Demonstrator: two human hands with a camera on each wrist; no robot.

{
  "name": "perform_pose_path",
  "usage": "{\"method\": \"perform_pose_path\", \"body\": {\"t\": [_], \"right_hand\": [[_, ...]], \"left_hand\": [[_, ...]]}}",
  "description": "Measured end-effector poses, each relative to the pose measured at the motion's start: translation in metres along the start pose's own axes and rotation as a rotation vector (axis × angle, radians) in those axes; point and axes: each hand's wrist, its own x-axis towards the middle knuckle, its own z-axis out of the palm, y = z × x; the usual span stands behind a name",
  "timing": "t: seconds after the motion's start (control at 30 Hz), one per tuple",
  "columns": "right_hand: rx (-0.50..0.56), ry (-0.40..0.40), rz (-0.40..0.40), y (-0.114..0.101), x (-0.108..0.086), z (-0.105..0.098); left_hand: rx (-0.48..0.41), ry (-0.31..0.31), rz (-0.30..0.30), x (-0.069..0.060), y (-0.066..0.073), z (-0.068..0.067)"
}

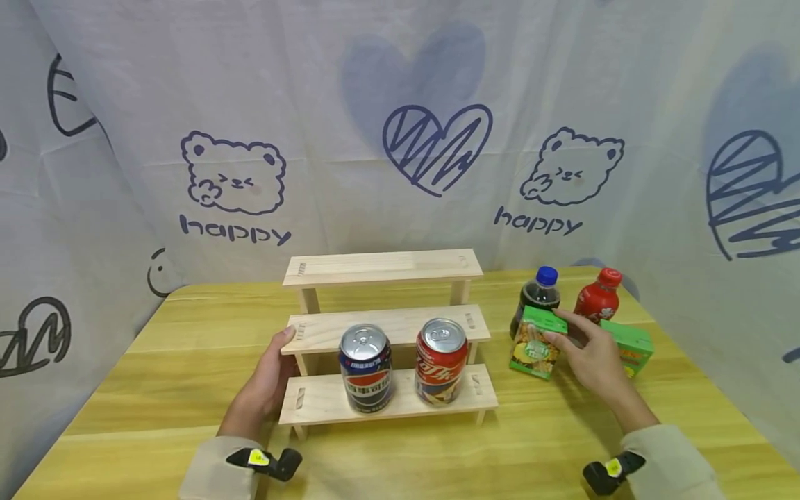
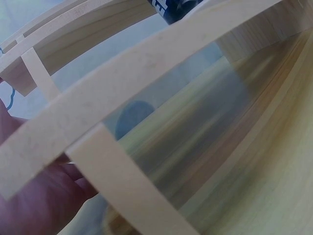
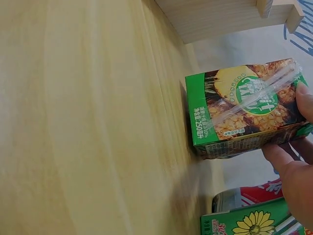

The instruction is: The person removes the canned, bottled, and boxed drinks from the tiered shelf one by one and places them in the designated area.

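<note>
A three-step wooden display rack stands on the table. My left hand grips the left end of its middle step; in the left wrist view the left hand is partly hidden behind the wood. With thumb and fingers, my right hand pinches a green pineapple juice carton by its upper part, right of the rack. The juice carton has its bottom close to the table; whether they touch I cannot tell. A dark blue Pepsi can and a red cola can stand upright on the lowest step.
Behind the held carton stands a dark drink bottle with a blue cap. Farther right are a red bottle and a second green carton, partly covered by the right hand. A white printed curtain hangs behind the table.
</note>
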Motion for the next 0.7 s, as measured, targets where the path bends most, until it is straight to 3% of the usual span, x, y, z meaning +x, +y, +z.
{"method": "perform_pose_path", "body": {"t": [0.27,0.5,0.7], "right_hand": [[0.032,0.000,-0.014,0.0059,0.0006,0.0051],[0.015,0.000,0.003,0.0063,-0.0002,0.0056],[0.043,0.004,0.029,0.0019,-0.0024,0.0040]], "left_hand": [[-0.018,-0.005,-0.013,0.0010,-0.0021,-0.0019],[0.002,-0.035,0.030,-0.0041,0.0017,0.0015],[0.001,-0.003,0.035,-0.0053,0.0038,0.0054]]}}
